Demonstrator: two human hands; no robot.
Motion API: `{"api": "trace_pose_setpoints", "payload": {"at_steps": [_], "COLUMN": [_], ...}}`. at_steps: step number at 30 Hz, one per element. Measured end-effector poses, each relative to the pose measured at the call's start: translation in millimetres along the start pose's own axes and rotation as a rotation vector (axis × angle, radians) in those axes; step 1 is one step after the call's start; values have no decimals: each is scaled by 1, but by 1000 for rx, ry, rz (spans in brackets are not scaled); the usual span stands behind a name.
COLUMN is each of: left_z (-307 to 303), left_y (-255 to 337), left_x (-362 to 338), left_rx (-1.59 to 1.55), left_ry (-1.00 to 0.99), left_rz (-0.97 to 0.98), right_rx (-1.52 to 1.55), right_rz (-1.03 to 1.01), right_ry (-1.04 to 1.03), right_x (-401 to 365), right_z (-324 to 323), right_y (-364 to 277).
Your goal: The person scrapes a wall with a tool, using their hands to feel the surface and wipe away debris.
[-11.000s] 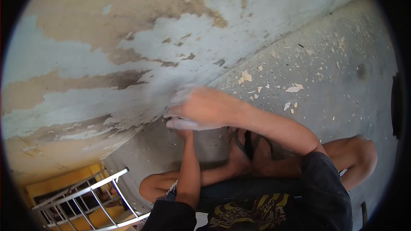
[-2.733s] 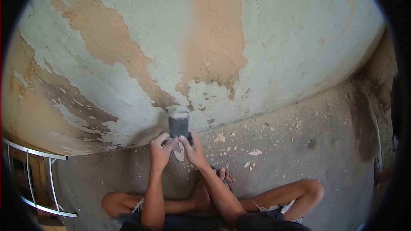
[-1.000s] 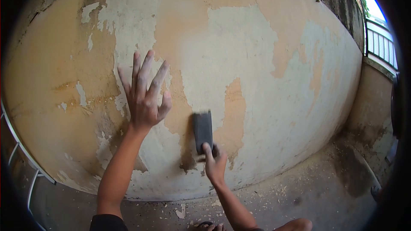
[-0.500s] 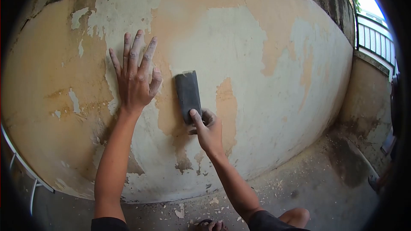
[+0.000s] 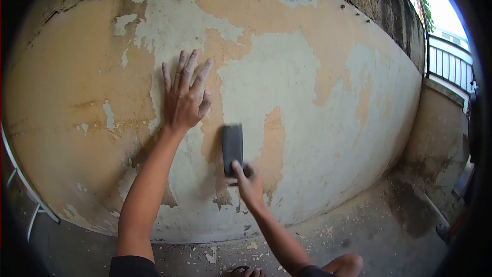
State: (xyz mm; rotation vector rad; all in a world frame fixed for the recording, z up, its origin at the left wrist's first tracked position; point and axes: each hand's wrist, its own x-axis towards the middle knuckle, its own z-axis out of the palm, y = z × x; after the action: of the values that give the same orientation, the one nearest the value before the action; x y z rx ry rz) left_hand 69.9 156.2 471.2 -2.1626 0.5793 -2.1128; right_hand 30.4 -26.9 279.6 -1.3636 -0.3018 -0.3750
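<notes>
A peeling wall fills most of the view, with bare pale patches among flaking orange-tan paint. Against its left-middle part rests my left hand, fingers spread and dusty, holding nothing. To the right and lower, my right hand grips the bottom end of a dark grey, flat rectangular hand tool. My thumb lies over the tool's near face and the other fingers go behind it. The tool stands nearly upright, close against the wall; its exact contact with the surface cannot be made out.
Paint flakes litter the grey floor along the wall's foot. A white metal frame stands at the left edge. On the right are a low side wall, a railing, and part of another person at the edge.
My right hand and the tool have moved down along the wall, and the tool is more upright. My left hand keeps about the same place on the wall; the view has shifted slightly.
</notes>
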Motion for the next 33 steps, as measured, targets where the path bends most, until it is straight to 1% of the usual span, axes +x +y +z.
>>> {"api": "trace_pose_setpoints", "payload": {"at_steps": [1, 2, 3, 4, 5, 7, 9, 10, 11, 12, 13, 14, 15, 16, 17, 19, 21, 22, 23, 24, 25, 26, 27, 28, 29, 30, 31, 32, 33], "left_z": [1, 3, 4, 5, 3, 1, 1, 2, 3, 4, 5, 7, 10, 10, 8, 13, 18, 18, 18, 19, 19, 19, 18, 20, 22, 24, 27, 30, 33], "left_y": [-1, 0, 0, 0, 1, 3, 3, 2, 2, 0, 1, 1, -2, -4, -2, 4, -3, -4, -5, -6, -7, -8, -8, -5, -4, -5, -7, -9, -11], "left_x": [-1, -3, -2, -2, -1, 0, 1, 1, 0, -1, -3, -5, -4, -2, -1, -2, -3, -3, -5, -5, -4, -2, -2, -4, -3, -1, -2, -3, -4], "left_rx": [21, 12, -3, 6, -2, -9, -10, 1, 12, 13, 16, 12, 15, 28, 49, 35, 47, 45, 41, 36, 38, 50, 62, 61, 47, 53, 58, 53, 40], "left_ry": [24, 34, 31, 26, 7, 17, 2, 9, 20, 30, 36, 56, 75, 67, 73, 30, 132, 151, 144, 158, 178, 200, 186, 149, 125, 160, 192, 200, 193], "left_rz": [-10, 12, 40, 51, 62, 40, 37, 36, 34, 42, 45, 43, 40, 42, 38, 41, 51, 51, 45, 55, 65, 64, 69, 80, 92, 103, 110, 107, 112], "right_rx": [-37, -68, 4, 0, -1, 62, 89, 32, -1, 13, 37, 38, -38, -4, 32, -1, 12, -10, 2, 9, 22, 30, 62, 49, 41, 53, 61, 121, 156], "right_rz": [54, 50, 22, -14, -38, -150, -190, -217, -146, -86, 10, 42, 20, 16, 35, -58, -72, -109, -80, 39, 94, 122, 123, 97, 90, 44, 12, -55, -60], "right_ry": [16, 39, 78, 61, 57, 36, 2, 32, 37, 68, 54, 91, 141, 125, 121, 64, -39, -11, 56, 49, 74, 116, 143, 132, 136, 130, 104, 48, 29], "right_x": [-16, -24, -22, -9, 7, 39, 60, 61, 44, 24, -1, -21, -30, -21, -12, 24, 46, 41, 23, -1, -28, -50, -57, -46, -33, -13, 5, 23, 30], "right_z": [-4, -8, -8, -8, -6, 1, 7, 3, -4, -11, -18, -23, -27, -28, -26, -25, -25, -26, -27, -36, -39, -42, -43, -44, -42, -41, -39, -39, -39], "right_y": [36, 57, 60, 45, 13, -54, -84, -65, -42, 1, 38, 70, 81, 74, 54, -1, -33, -21, 0, 42, 79, 110, 126, 118, 95, 72, 32, 8, -3]}}
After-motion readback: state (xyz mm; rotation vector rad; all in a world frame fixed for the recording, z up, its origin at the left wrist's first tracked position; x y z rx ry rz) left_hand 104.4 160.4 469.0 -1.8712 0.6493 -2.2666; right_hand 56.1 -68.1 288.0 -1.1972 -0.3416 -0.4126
